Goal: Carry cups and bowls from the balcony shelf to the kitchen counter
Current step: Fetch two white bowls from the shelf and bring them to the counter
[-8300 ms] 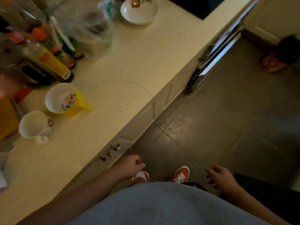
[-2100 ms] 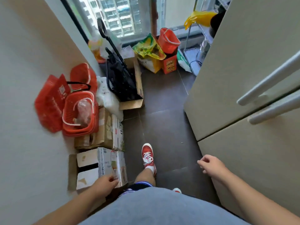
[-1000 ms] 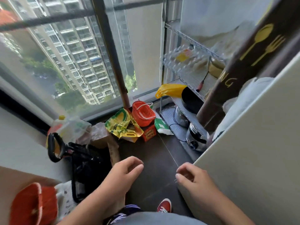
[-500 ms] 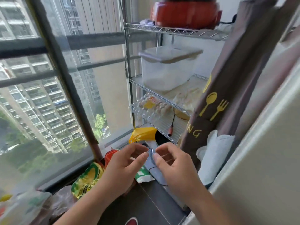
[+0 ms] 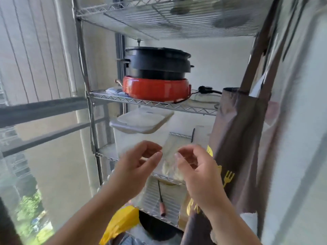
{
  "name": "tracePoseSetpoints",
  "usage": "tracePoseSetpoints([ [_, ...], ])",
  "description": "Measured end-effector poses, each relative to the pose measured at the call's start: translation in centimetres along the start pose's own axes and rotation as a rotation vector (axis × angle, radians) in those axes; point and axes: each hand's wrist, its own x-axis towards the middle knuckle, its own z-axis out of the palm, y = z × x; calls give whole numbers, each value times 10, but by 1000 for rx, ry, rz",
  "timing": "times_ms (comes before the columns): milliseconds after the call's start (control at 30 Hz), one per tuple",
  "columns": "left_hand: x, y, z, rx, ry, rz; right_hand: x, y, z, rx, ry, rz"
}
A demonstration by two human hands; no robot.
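Observation:
I face a tall wire balcony shelf [image 5: 154, 103]. Round bases of dishes [image 5: 228, 22] show blurred through the mesh of the top tier, above my head. My left hand [image 5: 139, 161] and my right hand [image 5: 194, 165] are raised side by side in front of the middle tier, fingers curled and apart, holding nothing. They hang below the tier that carries a red and black electric pot [image 5: 156, 78]. No cup or bowl is clearly visible at hand level.
A clear plastic bin with a beige lid [image 5: 141, 121] sits behind my hands. A brown apron [image 5: 235, 147] hangs at the right against a white appliance side [image 5: 300, 138]. A yellow bag [image 5: 122, 221] lies below. Windows [image 5: 35, 103] fill the left.
My view has tilted upward from the floor to the upper shelf tiers. Both hands have risen together from waist height to the middle tier, still empty.

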Motion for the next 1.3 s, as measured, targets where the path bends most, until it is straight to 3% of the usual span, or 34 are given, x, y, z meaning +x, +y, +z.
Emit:
tracePoseSetpoints([
  [267,124,55,-24,38,-58,337,99,-67,-15,-123,238,-197],
  [500,213,113,-27,95,-29,488,166,-122,-30,-267,319,-340],
  [767,297,170,-27,317,33,638,248,-176,-57,-380,471,-355],
  [1000,356,191,-47,530,247,564,313,-197,-77,-584,503,-294],
  [1133,388,191,-52,652,214,496,339,-197,-89,-746,493,-212],
  [1300,420,191,-41,701,190,307,365,-198,-100,-776,416,-17],
])
